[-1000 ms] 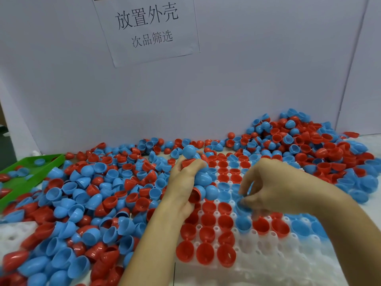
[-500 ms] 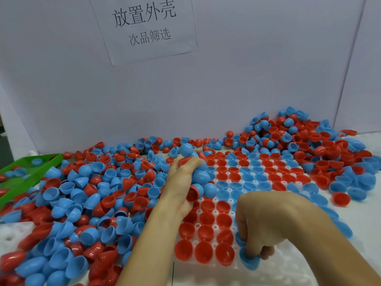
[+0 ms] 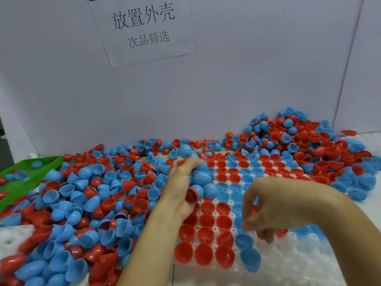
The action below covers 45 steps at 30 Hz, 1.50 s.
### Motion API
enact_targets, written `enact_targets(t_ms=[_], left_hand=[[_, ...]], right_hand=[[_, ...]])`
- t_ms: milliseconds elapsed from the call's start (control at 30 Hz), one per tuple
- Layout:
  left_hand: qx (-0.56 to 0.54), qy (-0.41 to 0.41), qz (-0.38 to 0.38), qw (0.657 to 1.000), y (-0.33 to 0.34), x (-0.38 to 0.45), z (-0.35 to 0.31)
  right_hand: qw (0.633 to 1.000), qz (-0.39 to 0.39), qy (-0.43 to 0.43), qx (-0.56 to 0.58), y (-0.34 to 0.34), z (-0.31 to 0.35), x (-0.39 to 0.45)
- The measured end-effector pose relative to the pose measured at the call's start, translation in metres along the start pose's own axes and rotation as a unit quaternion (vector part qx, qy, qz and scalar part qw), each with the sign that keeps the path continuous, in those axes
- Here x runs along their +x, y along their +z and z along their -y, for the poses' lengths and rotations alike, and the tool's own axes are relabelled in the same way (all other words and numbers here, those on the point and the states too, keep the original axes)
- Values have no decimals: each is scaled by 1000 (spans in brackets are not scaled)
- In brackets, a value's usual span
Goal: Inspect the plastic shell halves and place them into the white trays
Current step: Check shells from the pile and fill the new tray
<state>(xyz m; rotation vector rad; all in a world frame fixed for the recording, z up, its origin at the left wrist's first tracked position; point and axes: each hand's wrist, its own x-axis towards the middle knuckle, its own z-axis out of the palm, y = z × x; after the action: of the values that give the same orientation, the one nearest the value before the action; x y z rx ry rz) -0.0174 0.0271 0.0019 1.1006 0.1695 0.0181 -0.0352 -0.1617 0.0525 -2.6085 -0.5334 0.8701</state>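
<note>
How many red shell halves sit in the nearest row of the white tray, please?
3 red shell halves, side by side: left, middle, right, beside a blue half. The left forearm might hide another.

Pale backboard (image 3: 247, 89) with taped paper sign (image 3: 144, 29)
</note>
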Motion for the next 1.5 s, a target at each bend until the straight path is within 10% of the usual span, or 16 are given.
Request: enact_targets(t_ms=[233, 1200, 1500], left_hand=[[3, 17, 135, 991, -1, -4, 0], [-46, -26, 91, 994, -1, -8, -4], [-25, -24, 113, 993, 0, -7, -3]], right_hand=[[892, -396, -155, 156, 6, -5, 40], [809, -461, -181, 316, 10, -1, 51], [865, -430, -115, 232, 14, 4, 52]])
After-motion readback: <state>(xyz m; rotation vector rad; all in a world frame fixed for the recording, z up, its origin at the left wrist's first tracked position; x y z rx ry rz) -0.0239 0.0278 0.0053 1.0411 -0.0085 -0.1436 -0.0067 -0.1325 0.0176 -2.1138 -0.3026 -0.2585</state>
